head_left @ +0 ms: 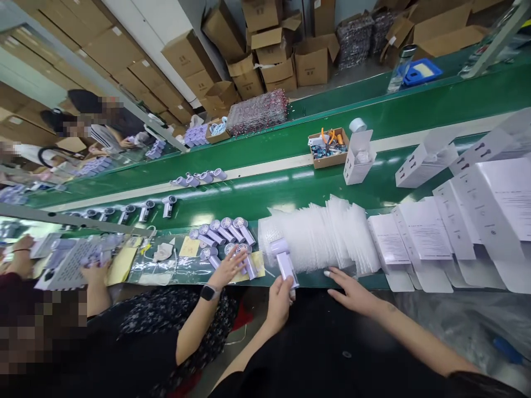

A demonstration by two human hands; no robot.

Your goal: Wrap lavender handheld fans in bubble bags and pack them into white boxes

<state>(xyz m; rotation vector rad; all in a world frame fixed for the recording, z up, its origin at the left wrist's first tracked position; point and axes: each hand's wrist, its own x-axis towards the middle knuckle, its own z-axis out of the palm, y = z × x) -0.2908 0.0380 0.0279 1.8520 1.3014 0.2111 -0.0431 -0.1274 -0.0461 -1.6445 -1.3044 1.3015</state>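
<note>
Closest in, the left hand has its grip pinched around the handle of a lilac handheld fan, held upright at the near edge of the desk, its head against a fanned stack of clear plastic bags. The right hand lies flat with its grip spread, fingertips at the bags' near edge. To the left, a co-worker's hand, with a dark watch on the wrist, rests on a cluster of more fans; what it grips is hidden. White leaflets and flat cartons spread to the right, their print too small to read. Further back stands an open white box beside a small tray of tools, contents unclear.
</note>
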